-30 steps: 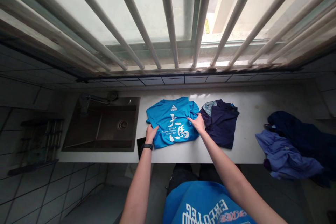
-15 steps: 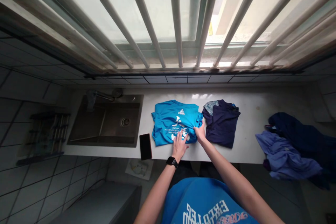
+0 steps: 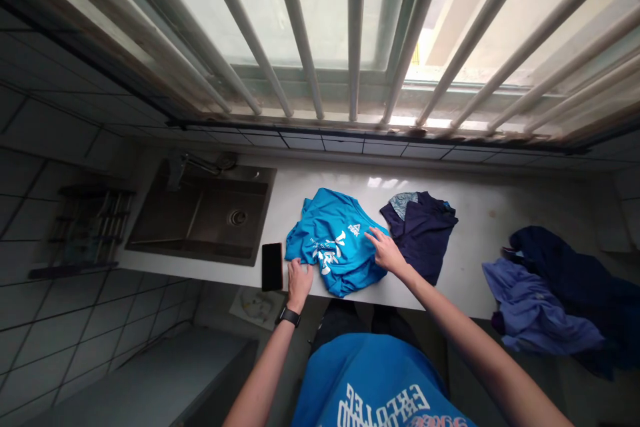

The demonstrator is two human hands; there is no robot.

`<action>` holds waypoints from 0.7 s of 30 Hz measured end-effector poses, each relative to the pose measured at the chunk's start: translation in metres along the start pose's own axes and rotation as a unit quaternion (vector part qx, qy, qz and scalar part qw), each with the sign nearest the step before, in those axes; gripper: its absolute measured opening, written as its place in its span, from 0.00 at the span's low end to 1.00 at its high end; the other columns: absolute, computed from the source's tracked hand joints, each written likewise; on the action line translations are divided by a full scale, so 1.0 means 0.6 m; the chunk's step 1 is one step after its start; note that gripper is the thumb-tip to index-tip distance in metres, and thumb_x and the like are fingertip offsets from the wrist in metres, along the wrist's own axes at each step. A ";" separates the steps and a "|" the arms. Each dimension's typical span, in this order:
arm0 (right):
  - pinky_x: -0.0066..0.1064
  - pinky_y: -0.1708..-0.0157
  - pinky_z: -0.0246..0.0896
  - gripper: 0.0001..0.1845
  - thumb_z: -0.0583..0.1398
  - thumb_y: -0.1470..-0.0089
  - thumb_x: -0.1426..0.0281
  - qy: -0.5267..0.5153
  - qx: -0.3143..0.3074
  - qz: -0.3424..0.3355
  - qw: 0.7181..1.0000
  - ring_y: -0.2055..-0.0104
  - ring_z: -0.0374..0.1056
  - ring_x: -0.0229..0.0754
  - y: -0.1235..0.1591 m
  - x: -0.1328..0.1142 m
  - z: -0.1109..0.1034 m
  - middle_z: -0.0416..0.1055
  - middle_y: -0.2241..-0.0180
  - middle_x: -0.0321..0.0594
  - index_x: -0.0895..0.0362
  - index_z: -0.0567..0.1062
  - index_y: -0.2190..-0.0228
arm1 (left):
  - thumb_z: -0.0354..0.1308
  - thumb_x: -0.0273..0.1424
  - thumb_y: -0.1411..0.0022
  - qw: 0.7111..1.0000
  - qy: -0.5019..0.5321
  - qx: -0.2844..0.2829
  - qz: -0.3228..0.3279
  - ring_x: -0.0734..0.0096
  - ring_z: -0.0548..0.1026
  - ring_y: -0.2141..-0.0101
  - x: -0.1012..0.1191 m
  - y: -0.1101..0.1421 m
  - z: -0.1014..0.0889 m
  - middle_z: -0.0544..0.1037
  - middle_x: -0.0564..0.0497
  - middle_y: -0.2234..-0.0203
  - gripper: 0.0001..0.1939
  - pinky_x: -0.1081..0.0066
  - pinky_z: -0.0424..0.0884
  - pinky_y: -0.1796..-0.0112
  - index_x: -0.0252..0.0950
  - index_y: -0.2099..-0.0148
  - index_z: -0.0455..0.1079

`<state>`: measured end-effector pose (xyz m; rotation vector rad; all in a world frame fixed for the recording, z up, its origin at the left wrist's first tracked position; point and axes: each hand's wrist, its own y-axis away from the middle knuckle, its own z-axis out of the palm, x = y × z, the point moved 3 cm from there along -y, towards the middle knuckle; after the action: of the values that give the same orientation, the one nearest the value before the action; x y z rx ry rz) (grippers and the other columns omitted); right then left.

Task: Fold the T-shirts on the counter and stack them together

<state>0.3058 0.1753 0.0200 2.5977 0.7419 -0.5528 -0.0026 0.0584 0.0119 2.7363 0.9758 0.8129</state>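
Observation:
A blue T-shirt [image 3: 325, 217] with white lettering lies rumpled and turned at an angle on the counter. My left hand [image 3: 299, 280], wearing a dark watch, is closed on the shirt's lower left edge. On the shirt's right side, my right hand [image 3: 387, 252] rests with its fingers stretched out and apart over the cloth. A folded dark navy garment [image 3: 423, 233] with a patterned patch lies just right of the blue shirt, close to my right hand. Left of my left hand is a black phone [image 3: 272, 267], lying flat.
A steel sink [image 3: 215, 227] with a faucet [image 3: 197, 162] is set into the white counter [image 3: 470, 213] at the left. A lilac garment [image 3: 540, 310] and dark clothes [image 3: 555, 260] are heaped at the right end. A barred window [image 3: 354, 33] rises behind the counter.
The blue T-shirt has turned clockwise and lost its neat rectangular shape. My left hand moved left to its edge; my right hand shifted from the side onto its upper right. The view tilted slightly.

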 end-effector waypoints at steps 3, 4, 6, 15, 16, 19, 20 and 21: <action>0.48 0.37 0.55 0.32 0.56 0.42 0.75 0.044 -0.043 -0.026 0.998 0.29 0.50 0.57 -0.030 0.005 0.007 0.56 0.31 0.49 0.54 0.67 0.36 | 0.64 0.34 0.41 0.996 0.040 0.005 -0.081 0.59 0.79 0.63 0.007 -0.009 0.015 0.77 0.45 0.65 0.24 0.64 0.75 0.61 0.33 0.45 0.64; 0.48 0.39 0.57 0.29 0.55 0.39 0.74 0.059 -0.045 -0.027 0.997 0.30 0.51 0.56 -0.034 0.005 0.009 0.57 0.31 0.49 0.54 0.68 0.37 | 0.64 0.32 0.41 0.995 0.060 0.005 -0.075 0.61 0.79 0.65 0.016 -0.021 0.018 0.76 0.47 0.67 0.26 0.64 0.75 0.62 0.32 0.44 0.63; 0.43 0.44 0.61 0.24 0.52 0.35 0.73 0.085 -0.038 -0.010 0.996 0.33 0.56 0.55 -0.032 0.007 0.012 0.61 0.34 0.51 0.54 0.72 0.41 | 0.63 0.26 0.43 0.992 0.108 0.011 -0.063 0.63 0.78 0.68 0.039 -0.052 0.019 0.74 0.51 0.71 0.25 0.64 0.75 0.62 0.32 0.44 0.62; 0.35 0.60 0.59 0.15 0.48 0.33 0.73 0.112 -0.019 0.144 0.983 0.56 0.66 0.49 0.016 0.014 0.004 0.72 0.57 0.52 0.60 0.75 0.58 | 0.52 0.23 0.37 0.986 0.128 0.089 0.061 0.61 0.76 0.57 0.110 -0.194 -0.043 0.74 0.41 0.56 0.13 0.61 0.74 0.51 0.35 0.50 0.65; 0.35 0.60 0.58 0.14 0.50 0.34 0.73 0.107 -0.028 0.142 0.984 0.56 0.67 0.50 0.023 0.011 0.006 0.72 0.58 0.52 0.61 0.75 0.59 | 0.51 0.22 0.37 0.987 0.108 0.094 0.072 0.60 0.76 0.55 0.109 -0.196 -0.049 0.73 0.39 0.54 0.14 0.60 0.73 0.50 0.34 0.50 0.65; 0.35 0.60 0.59 0.13 0.51 0.38 0.75 0.083 -0.040 0.121 0.988 0.55 0.67 0.51 0.046 -0.001 0.012 0.72 0.57 0.54 0.61 0.76 0.61 | 0.49 0.20 0.38 0.991 0.012 0.070 0.115 0.55 0.75 0.51 0.095 -0.165 -0.052 0.72 0.36 0.51 0.15 0.57 0.72 0.47 0.32 0.51 0.68; 0.36 0.59 0.60 0.15 0.51 0.39 0.76 0.067 -0.028 0.111 0.991 0.54 0.68 0.51 0.055 -0.004 0.014 0.73 0.56 0.54 0.61 0.77 0.58 | 0.49 0.20 0.38 0.987 -0.021 0.042 0.151 0.54 0.75 0.50 0.089 -0.141 -0.047 0.73 0.37 0.53 0.14 0.57 0.72 0.46 0.33 0.52 0.70; 0.36 0.57 0.61 0.17 0.51 0.39 0.77 0.046 -0.010 0.091 0.995 0.52 0.68 0.51 0.064 -0.006 0.015 0.73 0.54 0.55 0.61 0.76 0.55 | 0.50 0.21 0.37 0.979 -0.049 0.004 0.197 0.54 0.75 0.50 0.082 -0.112 -0.038 0.75 0.38 0.54 0.13 0.57 0.72 0.46 0.34 0.53 0.71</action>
<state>0.3224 0.1394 0.0239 2.6514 0.5271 -0.3718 -0.0201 0.1402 0.0337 2.9877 0.4206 0.7124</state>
